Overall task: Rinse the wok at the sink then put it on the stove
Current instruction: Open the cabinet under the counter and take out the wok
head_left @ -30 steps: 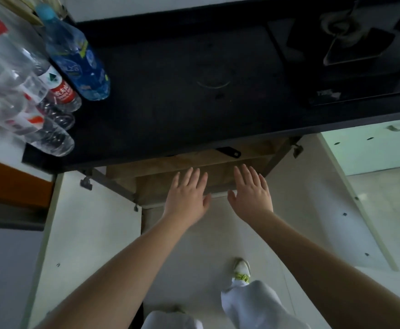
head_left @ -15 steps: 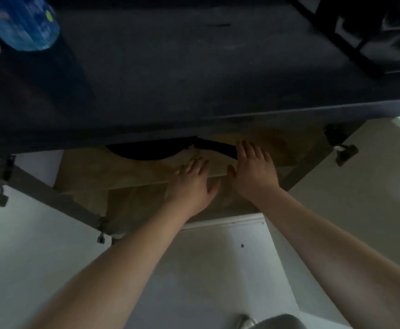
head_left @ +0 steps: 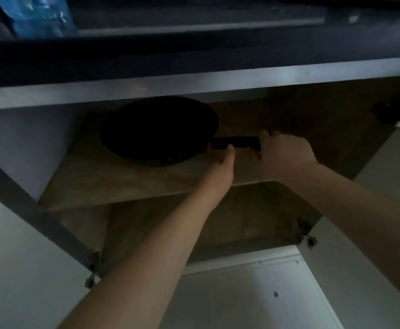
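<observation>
Wok retrieval from the open cabinet under the dark countertop point(head_left: 194, 46). The round black metal wok point(head_left: 157, 130) sits flat on the upper wooden shelf point(head_left: 113, 184), well inside, its straight black handle point(head_left: 235, 142) pointing right toward both hands.

The right hand point(head_left: 286, 154) is at the handle's outer end, fingers curled around it; looks like a hold, though dim light hides the exact wrap. The left hand point(head_left: 220, 170) is under the handle near where it joins the pan, fingertips up against it; can't tell if it grips or only touches.

Doing the step well, as judgement:
- close the right hand fully round the handle before lifting
- support with the left near the pan side, since the weight sits far from the handle end
- lift slightly, draw straight out, keep the rim below the pale cabinet top rail point(head_left: 218, 79)
- keep it level while carrying to the sink

Sink and stove not in view. Rinse not yet done.

Counts:
- wok 1
- handle 1
- hands 2
- shelf levels visible 2
- white cabinet doors 2, left point(head_left: 11, 257) and right point(head_left: 384, 222), both swung open
- blue plastic bottle point(head_left: 37, 15) at least 1 on the counter, blurred, more possible
</observation>
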A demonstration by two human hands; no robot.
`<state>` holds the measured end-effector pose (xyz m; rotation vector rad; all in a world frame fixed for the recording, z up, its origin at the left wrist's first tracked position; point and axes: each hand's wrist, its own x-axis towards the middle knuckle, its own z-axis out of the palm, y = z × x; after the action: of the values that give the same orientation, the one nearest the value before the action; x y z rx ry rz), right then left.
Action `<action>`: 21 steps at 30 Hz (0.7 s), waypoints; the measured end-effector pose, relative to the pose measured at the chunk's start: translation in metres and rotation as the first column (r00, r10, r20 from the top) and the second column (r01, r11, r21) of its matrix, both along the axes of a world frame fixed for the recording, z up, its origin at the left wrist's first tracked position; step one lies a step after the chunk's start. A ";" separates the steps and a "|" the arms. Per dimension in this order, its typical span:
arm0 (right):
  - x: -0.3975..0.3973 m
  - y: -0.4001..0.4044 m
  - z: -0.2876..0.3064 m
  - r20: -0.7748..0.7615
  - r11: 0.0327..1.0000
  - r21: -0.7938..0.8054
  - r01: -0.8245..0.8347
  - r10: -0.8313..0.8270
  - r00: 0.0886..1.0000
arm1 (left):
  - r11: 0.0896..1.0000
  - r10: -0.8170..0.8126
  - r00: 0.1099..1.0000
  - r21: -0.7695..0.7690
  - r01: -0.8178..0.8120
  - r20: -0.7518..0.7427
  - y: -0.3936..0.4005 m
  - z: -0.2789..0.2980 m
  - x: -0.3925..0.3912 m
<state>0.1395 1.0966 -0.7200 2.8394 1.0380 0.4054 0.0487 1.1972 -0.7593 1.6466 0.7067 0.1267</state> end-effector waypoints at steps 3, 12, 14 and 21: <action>-0.009 0.000 0.000 -0.001 1.000 -0.026 -0.005 0.005 1.000 | 0.950 0.131 0.985 -0.298 -0.091 0.117 0.003 -0.007 0.003; -0.040 0.008 0.011 -0.614 0.984 0.170 0.053 0.064 0.787 | 0.782 0.224 0.938 -0.623 -0.011 0.265 0.025 -0.013 -0.017; -0.053 0.007 0.014 -0.922 0.906 0.284 0.314 0.168 0.349 | 0.749 0.217 0.937 -0.662 0.020 0.275 0.028 -0.013 -0.023; -0.091 0.011 -0.030 -0.737 0.732 0.232 0.641 0.562 -0.375 | 0.639 0.133 0.956 -0.760 0.118 0.261 0.048 -0.028 -0.043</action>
<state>0.0482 1.1072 -0.7504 2.9462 0.4979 -3.2474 0.0053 1.2454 -0.7873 0.7554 0.4314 0.0563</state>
